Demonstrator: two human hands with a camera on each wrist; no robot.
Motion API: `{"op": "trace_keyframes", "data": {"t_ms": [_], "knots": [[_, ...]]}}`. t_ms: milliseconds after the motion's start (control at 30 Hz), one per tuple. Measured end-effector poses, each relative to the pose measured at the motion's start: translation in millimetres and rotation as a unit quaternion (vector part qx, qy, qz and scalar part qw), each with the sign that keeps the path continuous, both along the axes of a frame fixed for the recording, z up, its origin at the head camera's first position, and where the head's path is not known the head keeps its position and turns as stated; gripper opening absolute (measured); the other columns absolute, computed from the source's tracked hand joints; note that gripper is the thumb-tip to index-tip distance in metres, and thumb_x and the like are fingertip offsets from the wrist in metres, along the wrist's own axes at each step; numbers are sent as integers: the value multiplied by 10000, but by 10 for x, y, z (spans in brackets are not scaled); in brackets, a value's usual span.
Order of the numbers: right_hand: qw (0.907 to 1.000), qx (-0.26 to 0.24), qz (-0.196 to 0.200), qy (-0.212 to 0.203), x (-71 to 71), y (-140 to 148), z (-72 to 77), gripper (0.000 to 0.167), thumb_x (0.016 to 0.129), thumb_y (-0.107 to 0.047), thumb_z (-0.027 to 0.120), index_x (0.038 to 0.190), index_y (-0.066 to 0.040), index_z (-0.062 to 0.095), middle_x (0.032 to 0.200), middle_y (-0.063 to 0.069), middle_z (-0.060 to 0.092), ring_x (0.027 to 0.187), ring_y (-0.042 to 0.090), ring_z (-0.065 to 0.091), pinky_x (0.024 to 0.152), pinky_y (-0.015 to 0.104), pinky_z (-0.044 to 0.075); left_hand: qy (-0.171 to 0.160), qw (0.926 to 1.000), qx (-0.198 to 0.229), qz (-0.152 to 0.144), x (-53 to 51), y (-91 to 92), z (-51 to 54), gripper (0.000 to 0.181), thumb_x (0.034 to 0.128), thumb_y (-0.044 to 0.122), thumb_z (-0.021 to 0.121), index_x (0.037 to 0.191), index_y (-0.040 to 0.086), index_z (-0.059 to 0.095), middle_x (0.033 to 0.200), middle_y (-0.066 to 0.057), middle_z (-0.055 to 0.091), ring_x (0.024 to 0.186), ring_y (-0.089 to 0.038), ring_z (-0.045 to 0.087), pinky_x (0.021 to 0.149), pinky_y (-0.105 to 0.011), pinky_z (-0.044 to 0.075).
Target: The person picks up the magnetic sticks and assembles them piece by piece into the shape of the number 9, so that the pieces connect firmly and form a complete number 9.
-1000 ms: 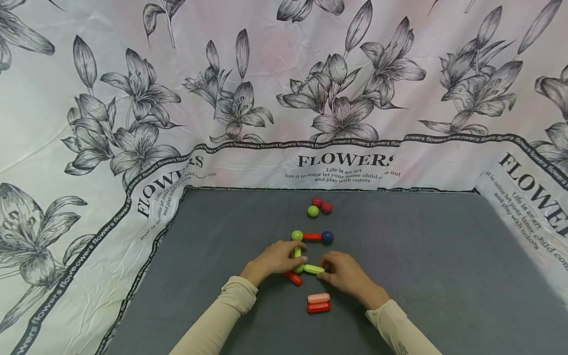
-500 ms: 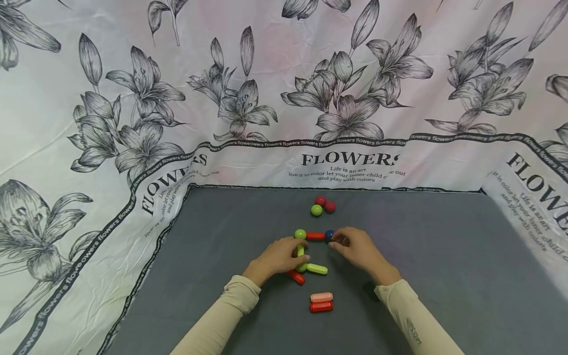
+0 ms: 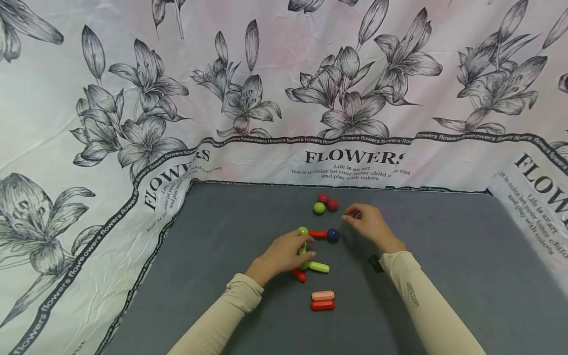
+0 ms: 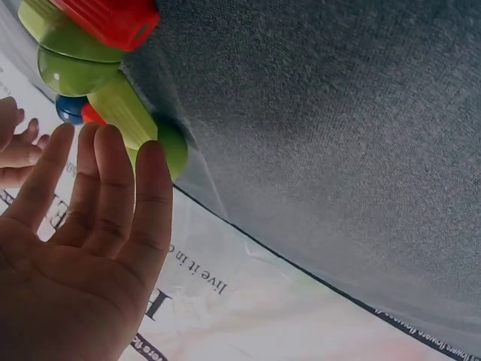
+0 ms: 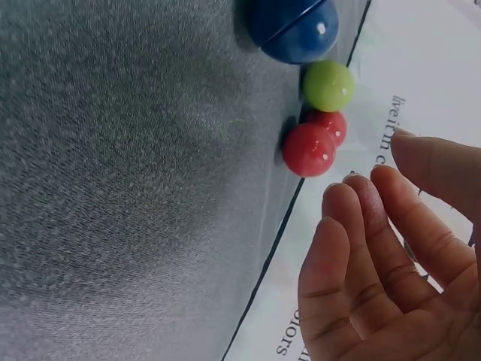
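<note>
Yellow-green faceted rod (image 4: pixel 124 109) lies by the straight-fingered left hand (image 3: pixel 284 252); the relaxed right hand (image 3: pixel 372 227) hovers near glossy red balls (image 3: pixel 333 204).

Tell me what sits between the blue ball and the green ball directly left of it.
A red stick lies between the blue ball and green ball, seen in the head view.

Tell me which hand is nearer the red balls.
Right. The right hand is just right of the red balls, apart from them; the left hand is farther off, toward the person and left of them.
</note>
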State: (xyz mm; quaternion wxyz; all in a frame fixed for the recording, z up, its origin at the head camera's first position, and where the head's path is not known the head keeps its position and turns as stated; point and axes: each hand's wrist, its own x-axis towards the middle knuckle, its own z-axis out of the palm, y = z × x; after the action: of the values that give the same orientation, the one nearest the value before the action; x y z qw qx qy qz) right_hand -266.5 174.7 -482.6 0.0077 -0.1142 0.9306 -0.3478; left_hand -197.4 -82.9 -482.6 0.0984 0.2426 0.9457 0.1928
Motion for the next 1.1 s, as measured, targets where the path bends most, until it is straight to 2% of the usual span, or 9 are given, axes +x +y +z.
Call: {"op": "trace_keyframes", "data": {"t_ms": [133,367,467,567,667,800,900,967,1100], "knots": [[10000,49,0,-54,-60,5,-16,200,943,-205,691,1063,-49,720,992,144,724,857,246,662,684,339,511,13,9999,4,-103,9,8,7,372,985,407,624,1284,189,660,1062,-25,644,872,-109,547,781,-302,491],[10000,-10,47,-70,-139,13,-54,212,938,-200,690,1062,-30,716,986,157,724,854,254,662,687,346,511,-52,9999,-66,-111,18,24,12,358,979,408,636,1275,209,664,1041,-6,650,877,-90,545,776,-280,484],[10000,-29,51,-42,-142,6,-50,204,934,-194,694,1049,-27,716,974,159,724,851,257,668,691,345,510,-35,9999,-58,-144,13,23,14,358,979,410,636,1273,208,665,1038,-5,650,870,-90,550,761,-273,482],[9999,32,112,-11,-83,-22,-24,196,932,-197,699,1045,-38,715,968,145,724,846,248,667,690,341,510,-38,9999,-50,-136,-1,16,9,358,981,413,631,1275,211,665,1047,-4,649,881,-93,556,766,-276,486],[9994,53,341,29,73,-66,40,201,931,-201,704,1058,-46,716,961,123,723,841,236,664,685,340,512,-28,9999,-5,-100,-40,19,-7,341,984,395,631,1268,209,669,1050,2,657,894,-94,565,780,-282,493],[9973,-126,718,106,385,-116,97,193,915,-188,729,1053,-52,722,921,74,715,825,196,658,677,316,507,74,9999,122,31,-131,40,2,309,988,343,636,1255,191,676,1055,-7,677,899,-108,576,787,-294,497],[9934,-249,1116,24,648,-123,47,184,886,-189,766,1018,-67,727,905,32,715,807,128,647,673,268,503,162,9995,197,175,-192,71,33,294,990,308,636,1253,185,681,1052,-25,682,898,-126,583,772,-297,495],[9891,-330,1424,-190,813,-123,-10,211,864,-216,791,1010,-77,729,914,21,719,796,76,632,675,240,500,230,9991,227,273,-222,94,40,279,991,289,634,1243,183,689,1029,-34,677,890,-138,582,750,-293,490],[9816,-392,1771,-601,1041,-132,-115,264,840,-272,813,1020,-99,727,938,11,712,770,-5,586,664,210,490,651,9966,243,441,-275,134,18,243,979,268,644,1195,178,711,978,-21,654,902,-155,574,739,-293,486]]}}
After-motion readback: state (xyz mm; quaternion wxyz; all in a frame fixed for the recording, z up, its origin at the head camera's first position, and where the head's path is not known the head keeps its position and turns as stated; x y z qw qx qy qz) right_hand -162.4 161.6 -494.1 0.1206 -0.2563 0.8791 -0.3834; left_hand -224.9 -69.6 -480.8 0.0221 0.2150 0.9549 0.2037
